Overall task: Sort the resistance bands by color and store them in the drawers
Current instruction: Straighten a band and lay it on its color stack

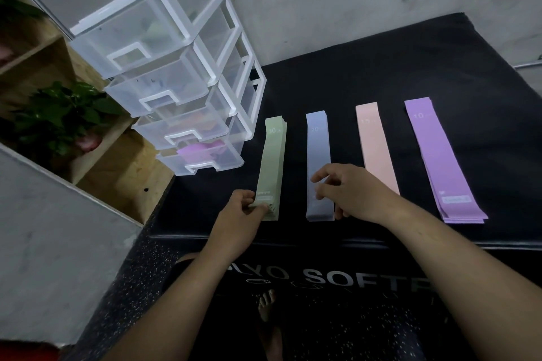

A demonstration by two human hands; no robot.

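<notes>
Left hand [240, 214] pinched the flat pale-green band stack [271, 161], marked "10 LB", at its near end; right hand [355, 190] curled over the blue-grey band [318, 149], marked "20", grip unclear.

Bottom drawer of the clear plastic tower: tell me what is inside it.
Through the translucent front of the bottom drawer, a purple band shows, lying crumpled. Whether more bands lie there, or anything behind it, cannot be seen: the plastic blurs it.

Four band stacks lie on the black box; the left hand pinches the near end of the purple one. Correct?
No. The head view shows the left hand pinching the near end of the pale green flat band stack; the rest holds.
</notes>
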